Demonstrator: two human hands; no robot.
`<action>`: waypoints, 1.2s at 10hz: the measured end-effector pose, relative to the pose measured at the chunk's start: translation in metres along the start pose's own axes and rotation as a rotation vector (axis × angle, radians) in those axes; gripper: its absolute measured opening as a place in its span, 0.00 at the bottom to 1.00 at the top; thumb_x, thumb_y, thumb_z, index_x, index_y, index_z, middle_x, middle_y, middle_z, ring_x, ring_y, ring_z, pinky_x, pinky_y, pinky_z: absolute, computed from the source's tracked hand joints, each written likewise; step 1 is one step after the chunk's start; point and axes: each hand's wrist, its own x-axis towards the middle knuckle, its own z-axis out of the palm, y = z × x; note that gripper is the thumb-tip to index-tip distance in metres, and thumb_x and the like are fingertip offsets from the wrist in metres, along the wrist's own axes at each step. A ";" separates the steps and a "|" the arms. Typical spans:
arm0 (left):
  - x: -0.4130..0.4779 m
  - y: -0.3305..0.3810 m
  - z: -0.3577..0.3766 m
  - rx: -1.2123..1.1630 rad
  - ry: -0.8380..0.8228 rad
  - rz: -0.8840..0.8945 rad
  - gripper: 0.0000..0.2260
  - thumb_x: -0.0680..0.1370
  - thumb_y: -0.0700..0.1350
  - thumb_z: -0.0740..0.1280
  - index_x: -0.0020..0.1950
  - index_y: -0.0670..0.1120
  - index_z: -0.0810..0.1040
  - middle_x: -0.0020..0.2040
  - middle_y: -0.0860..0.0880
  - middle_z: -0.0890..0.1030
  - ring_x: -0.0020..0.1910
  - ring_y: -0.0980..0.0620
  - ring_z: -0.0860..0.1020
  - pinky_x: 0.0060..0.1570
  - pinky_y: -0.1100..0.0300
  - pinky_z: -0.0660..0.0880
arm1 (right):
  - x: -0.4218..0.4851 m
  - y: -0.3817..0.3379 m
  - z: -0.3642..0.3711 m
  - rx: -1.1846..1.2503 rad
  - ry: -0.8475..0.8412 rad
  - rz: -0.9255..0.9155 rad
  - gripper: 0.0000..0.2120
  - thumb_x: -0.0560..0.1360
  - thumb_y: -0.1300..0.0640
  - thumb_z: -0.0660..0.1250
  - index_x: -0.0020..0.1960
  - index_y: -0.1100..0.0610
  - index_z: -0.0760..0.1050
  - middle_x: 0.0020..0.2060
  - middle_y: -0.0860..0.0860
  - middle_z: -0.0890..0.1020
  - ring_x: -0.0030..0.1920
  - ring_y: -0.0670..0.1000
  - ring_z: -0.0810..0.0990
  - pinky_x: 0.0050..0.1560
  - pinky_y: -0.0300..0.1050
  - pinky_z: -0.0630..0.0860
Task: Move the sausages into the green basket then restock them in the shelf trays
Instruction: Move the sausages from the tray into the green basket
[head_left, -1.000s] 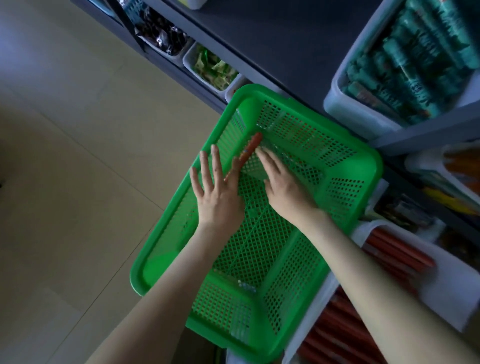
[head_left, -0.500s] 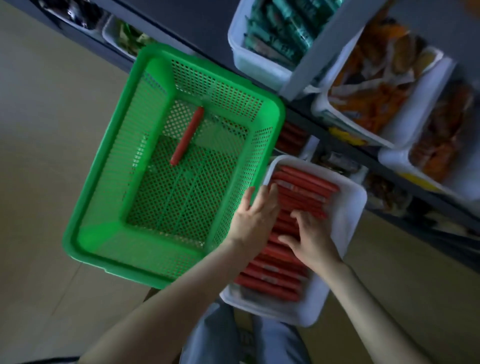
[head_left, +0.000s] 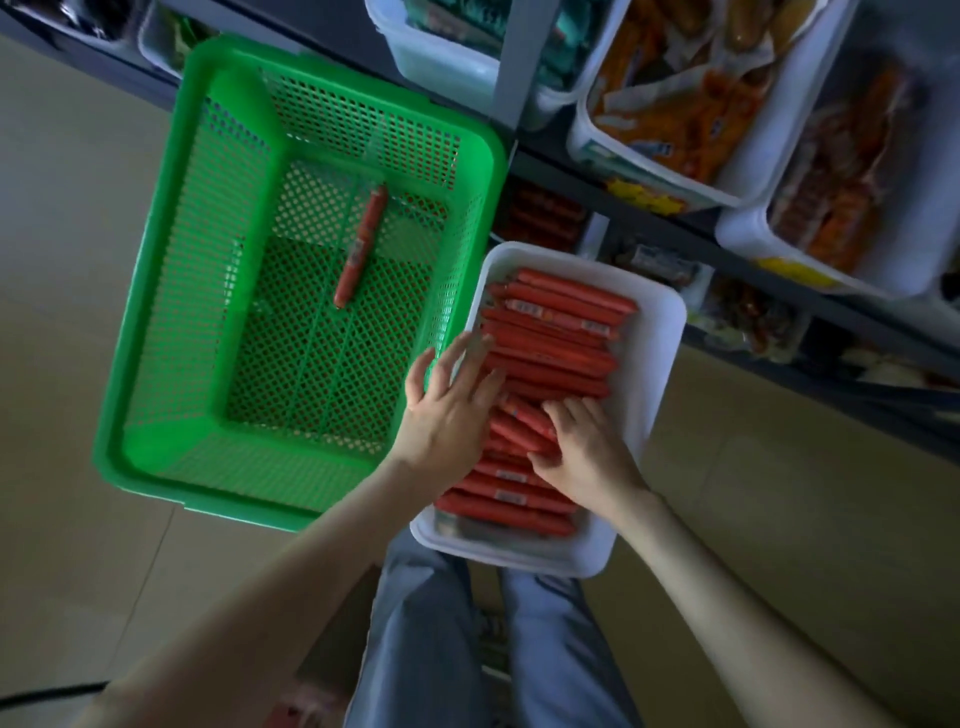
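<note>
— Where are the sausages (head_left: 556, 358) now?

— Nearly all of them lie stacked in the white tray (head_left: 655, 358), which touches the right side of the green basket (head_left: 197, 312). We count just one sausage (head_left: 361, 244) on the basket's mesh bottom.

— So we are hardly under way?

— We judge so: one is moved, the stack is still to go, and the restocking is not begun.

— And the hands?

— They are apart, and both are on the stack. Our left hand (head_left: 447, 415) rests on the sausage ends with its fingers spread and fairly straight. Our right hand (head_left: 592, 452) curls its fingers into the pile and seems to grip a sausage or two.

— Counts?

— One basket, one tray and well over a dozen red sausages (layers hide the rest). There are at least three shelf trays (head_left: 774, 130) above.
</note>
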 end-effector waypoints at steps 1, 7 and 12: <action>-0.001 0.006 -0.014 -0.280 0.028 -0.169 0.18 0.74 0.47 0.60 0.62 0.44 0.76 0.64 0.44 0.75 0.62 0.44 0.68 0.61 0.52 0.61 | 0.004 -0.003 -0.014 0.316 0.013 0.220 0.12 0.66 0.59 0.72 0.46 0.60 0.73 0.40 0.54 0.79 0.41 0.55 0.79 0.38 0.37 0.70; 0.046 -0.071 -0.069 -1.364 -0.225 -0.756 0.05 0.79 0.45 0.65 0.52 0.53 0.78 0.45 0.55 0.81 0.43 0.60 0.78 0.45 0.64 0.75 | 0.103 -0.118 -0.057 1.364 0.020 0.404 0.06 0.77 0.59 0.66 0.53 0.57 0.76 0.43 0.53 0.83 0.43 0.48 0.81 0.43 0.41 0.76; 0.057 -0.203 0.021 -0.137 -0.404 -0.394 0.28 0.82 0.47 0.56 0.78 0.53 0.45 0.79 0.43 0.46 0.77 0.44 0.46 0.74 0.49 0.45 | 0.234 -0.171 0.008 0.691 0.027 0.269 0.37 0.75 0.74 0.57 0.75 0.61 0.37 0.66 0.40 0.38 0.67 0.34 0.43 0.58 0.17 0.35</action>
